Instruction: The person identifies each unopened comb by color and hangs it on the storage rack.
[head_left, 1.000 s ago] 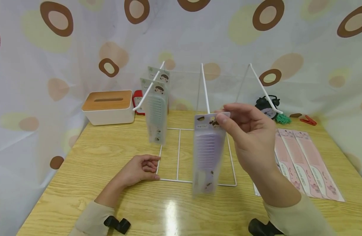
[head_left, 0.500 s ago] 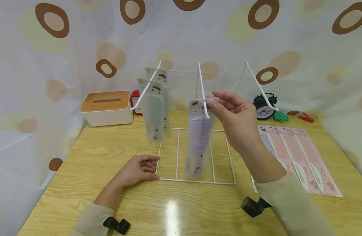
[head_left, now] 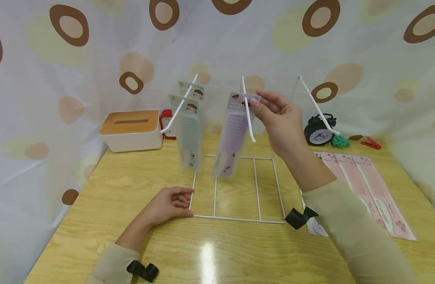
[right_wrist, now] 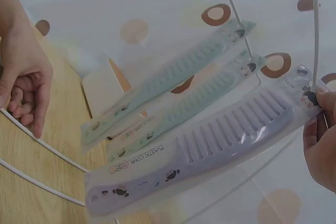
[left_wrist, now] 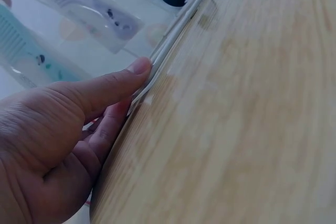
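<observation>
A purple comb in a clear package [head_left: 233,130] hangs on the middle white prong [head_left: 247,114], its lower end swung left. My right hand [head_left: 282,122] pinches the package's top right corner between thumb and fingers; the right wrist view shows the comb [right_wrist: 231,140] stretching away from that hand [right_wrist: 323,140]. Two packaged green combs [head_left: 189,134] hang one behind the other on the left prong [head_left: 172,116]. Down at the base of the white wire rack [head_left: 238,219], my left hand [head_left: 169,203] grips the front left corner, with the thumb [left_wrist: 121,82] against the wire.
The right prong [head_left: 318,103] carries nothing. Several pink comb packages [head_left: 373,185] lie at the right. Behind them are a black alarm clock [head_left: 320,132], a green coil [head_left: 340,142] and a red clip [head_left: 371,143]. A tissue box [head_left: 132,136] and red clock [head_left: 166,122] stand back left.
The purple comb package went from in front of the middle prong's tip onto the prong, then slid back along it with my right hand. My left hand stayed at the rack's corner.
</observation>
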Tool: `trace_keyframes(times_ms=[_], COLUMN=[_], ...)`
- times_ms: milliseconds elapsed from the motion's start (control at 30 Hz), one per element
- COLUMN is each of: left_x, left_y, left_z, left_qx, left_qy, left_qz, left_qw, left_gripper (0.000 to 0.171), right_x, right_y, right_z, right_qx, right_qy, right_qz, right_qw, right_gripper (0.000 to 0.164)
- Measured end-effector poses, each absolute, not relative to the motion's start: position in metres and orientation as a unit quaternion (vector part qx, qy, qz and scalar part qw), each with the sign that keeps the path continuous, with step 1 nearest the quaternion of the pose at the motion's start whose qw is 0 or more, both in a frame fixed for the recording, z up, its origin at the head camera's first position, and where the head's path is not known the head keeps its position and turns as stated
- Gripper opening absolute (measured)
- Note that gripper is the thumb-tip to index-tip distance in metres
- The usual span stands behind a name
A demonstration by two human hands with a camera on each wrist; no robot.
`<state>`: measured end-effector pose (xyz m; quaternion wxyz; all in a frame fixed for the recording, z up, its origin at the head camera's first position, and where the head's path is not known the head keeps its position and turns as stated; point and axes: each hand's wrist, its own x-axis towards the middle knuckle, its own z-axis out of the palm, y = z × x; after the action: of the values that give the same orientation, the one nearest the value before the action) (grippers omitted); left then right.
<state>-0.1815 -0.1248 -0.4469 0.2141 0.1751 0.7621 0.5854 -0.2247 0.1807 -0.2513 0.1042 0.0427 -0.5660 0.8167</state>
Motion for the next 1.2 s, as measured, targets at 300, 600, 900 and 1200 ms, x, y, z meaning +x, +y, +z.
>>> trace_keyframes(times_ms=[300, 600, 900, 1200], left_x=[-0.179, -0.182, -0.181, -0.181], left_y=[-0.123, -0.12, -0.125, -0.125], left_z=[-0.45, -0.45, -0.448, -0.446], left_qx=[0.178, 0.186, 0.195, 0.176], left_qy=[0.764, 0.76, 0.76, 0.761], left_qz=[0.58, 0.584, 0.586, 0.584], left_qw=[0.222, 0.217, 0.203, 0.221], left_gripper=[0.066, 0.066, 0.068, 0.066], right_x=[-0.252, -0.26, -0.252, -0.24], right_y=[0.189, 0.199, 0.214, 0.249], right_z=[-0.254, -0.253, -0.257, -0.283], right_qx=[0.03, 0.05, 0.1, 0.087], right_qy=[-0.54, -0.546, -0.608, -0.734], right_qz=[0.837, 0.832, 0.783, 0.672], right_qw=[0.082, 0.09, 0.087, 0.04], right_gripper=[0.027, 0.028, 0.048, 0.055])
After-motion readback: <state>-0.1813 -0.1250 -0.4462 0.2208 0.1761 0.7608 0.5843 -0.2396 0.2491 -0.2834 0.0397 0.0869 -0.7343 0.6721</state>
